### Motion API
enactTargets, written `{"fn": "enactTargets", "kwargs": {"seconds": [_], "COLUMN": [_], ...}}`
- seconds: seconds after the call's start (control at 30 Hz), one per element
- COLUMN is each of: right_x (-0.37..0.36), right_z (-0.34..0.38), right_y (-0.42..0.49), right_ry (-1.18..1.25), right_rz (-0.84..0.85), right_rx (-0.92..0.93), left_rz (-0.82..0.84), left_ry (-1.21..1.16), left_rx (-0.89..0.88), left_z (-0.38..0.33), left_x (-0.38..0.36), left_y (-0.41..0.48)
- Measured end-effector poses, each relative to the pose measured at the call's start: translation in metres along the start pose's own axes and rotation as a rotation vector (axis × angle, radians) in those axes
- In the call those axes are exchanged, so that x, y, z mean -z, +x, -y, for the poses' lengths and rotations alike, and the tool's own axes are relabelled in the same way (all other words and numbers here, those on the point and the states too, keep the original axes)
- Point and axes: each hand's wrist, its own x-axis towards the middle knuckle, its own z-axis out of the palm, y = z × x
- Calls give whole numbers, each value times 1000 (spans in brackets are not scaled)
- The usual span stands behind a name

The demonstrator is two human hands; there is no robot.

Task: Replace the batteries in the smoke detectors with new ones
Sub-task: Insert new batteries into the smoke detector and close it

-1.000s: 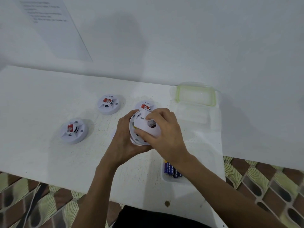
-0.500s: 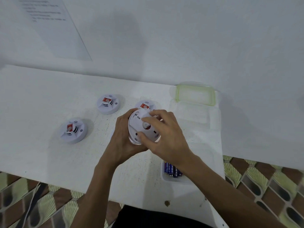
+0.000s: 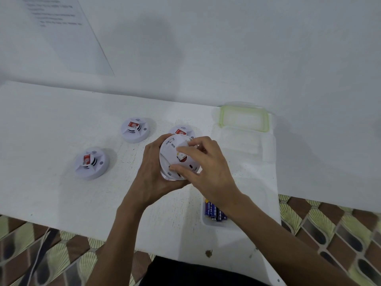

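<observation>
Seen from the head camera there are four smoke detectors: a left detector [image 3: 91,163], a rear detector [image 3: 135,130] and a half-hidden detector [image 3: 181,131] sit on the table [image 3: 51,131], behind the held detector [image 3: 170,153] raised over its middle. The left hand [image 3: 152,172] grips its rim and the right hand [image 3: 210,170] pinches at its back, covering what's there. Blue batteries [image 3: 214,212] lie in a clear tray [image 3: 214,223] under the right wrist, too covered to count

Table: I see a white, scuffed tabletop [image 3: 41,141] against the wall.
Wall: plain white wall [image 3: 226,48].
Paper: printed sheet [image 3: 68,34] on the wall, far left; I can't read the text.
Lid: clear green-rimmed lid [image 3: 265,122], flat at the table's back right.
Floor: brown and yellow-green patterned tiles [image 3: 329,230].
Mark: small brown spot [image 3: 208,253] near the table's front edge.
</observation>
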Motion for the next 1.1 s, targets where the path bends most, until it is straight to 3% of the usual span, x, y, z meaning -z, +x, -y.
{"fn": "enactTargets", "kwargs": {"seconds": [0.13,0.6,0.73,0.87,1.1], "right_x": [-1,-13,-9,0,23], "right_z": [3,26,29,21,7], "right_y": [1,-7,-6,-1,4], "right_ry": [-15,8,29,23,318], "right_rz": [-9,-106,-62,40,178], "right_rx": [-20,-250,-300,-278,-301], "left_rz": [0,-83,-88,-82,-133], "left_ry": [-133,-31,3,-32,36], "left_rx": [-83,-49,-128,-80,-241], "left_z": [1,8,6,5,0], "left_x": [-4,-16,-16,-14,-8], "left_y": [3,-6,0,4,10]}}
